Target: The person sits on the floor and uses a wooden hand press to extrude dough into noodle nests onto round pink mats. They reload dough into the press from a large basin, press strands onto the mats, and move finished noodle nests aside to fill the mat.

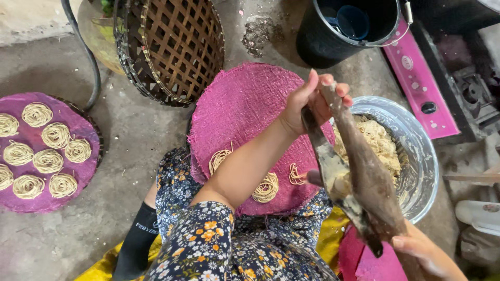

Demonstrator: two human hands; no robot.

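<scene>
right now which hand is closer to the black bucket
Left. The left hand grips the top of the wooden tool just below the black bucket; the right hand holds the tool's lower end, far below the bucket.

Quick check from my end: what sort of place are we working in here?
Probably a home or small workshop food-making spot on a bare concrete floor: noodle nests drying on a pink woven mat, a metal bowl of dough, and a woven bamboo basket.
</scene>
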